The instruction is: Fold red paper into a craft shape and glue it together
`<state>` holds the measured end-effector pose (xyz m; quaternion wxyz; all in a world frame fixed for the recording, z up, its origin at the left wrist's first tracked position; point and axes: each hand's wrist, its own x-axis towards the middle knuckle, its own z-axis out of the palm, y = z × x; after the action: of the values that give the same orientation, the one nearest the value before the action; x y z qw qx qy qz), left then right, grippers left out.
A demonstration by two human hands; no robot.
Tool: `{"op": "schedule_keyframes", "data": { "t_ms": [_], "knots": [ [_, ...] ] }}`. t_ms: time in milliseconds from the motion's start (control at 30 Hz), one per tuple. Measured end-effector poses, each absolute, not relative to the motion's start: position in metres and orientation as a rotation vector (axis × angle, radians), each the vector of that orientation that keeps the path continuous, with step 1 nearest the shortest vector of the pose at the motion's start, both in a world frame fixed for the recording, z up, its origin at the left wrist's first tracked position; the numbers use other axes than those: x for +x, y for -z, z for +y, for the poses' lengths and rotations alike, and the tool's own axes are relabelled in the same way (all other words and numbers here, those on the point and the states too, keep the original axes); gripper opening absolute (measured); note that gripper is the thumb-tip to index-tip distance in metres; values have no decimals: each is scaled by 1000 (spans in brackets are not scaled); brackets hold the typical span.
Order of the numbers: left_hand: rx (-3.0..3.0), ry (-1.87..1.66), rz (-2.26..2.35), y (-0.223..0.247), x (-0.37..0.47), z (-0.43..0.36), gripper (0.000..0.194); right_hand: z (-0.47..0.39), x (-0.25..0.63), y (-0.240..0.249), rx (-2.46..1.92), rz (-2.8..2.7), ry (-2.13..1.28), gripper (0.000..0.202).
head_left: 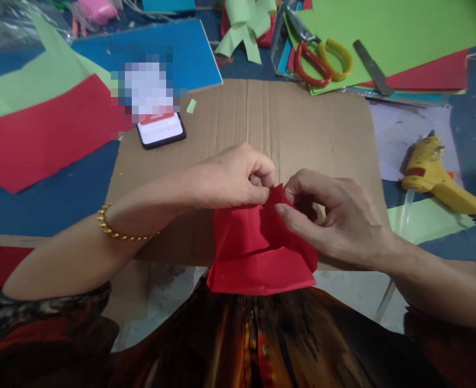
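A folded red paper piece (pixel 258 242), shaped like a small bag, stands at the near edge of the cardboard sheet (pixel 322 129). My left hand (pixel 242 178) pinches its upper edge between thumb and curled fingers. On the other side, my right hand (pixel 327 210) grips the top right corner, thumb in front and fingers behind. A small pointed tab of the red paper sticks up between the two hands. The paper's far side and some of the fingertips are hidden.
A phone (pixel 161 129) lies at the cardboard's left. Scissors (pixel 319 59) and a metal blade (pixel 371 67) rest on green paper sheets (pixel 403 32). A yellow glue gun (pixel 427 167) lies at right, a green paper bow (pixel 246 27) at the back. Red paper (pixel 56 129) covers the left.
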<state>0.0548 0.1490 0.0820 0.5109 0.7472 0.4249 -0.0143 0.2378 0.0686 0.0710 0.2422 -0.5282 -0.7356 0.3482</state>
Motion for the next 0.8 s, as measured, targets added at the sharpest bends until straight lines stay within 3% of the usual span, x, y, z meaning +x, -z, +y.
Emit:
{"op": "schedule_keyframes", "data": {
  "t_ms": [367,800],
  "knots": [
    [1701,94,945,-82,45,153,7,73,242,-68,-1626,-1978,-986,35],
    [1745,125,966,-87,50,150,8,71,238,-69,-1636,-1972,-1025,39]
  ]
}}
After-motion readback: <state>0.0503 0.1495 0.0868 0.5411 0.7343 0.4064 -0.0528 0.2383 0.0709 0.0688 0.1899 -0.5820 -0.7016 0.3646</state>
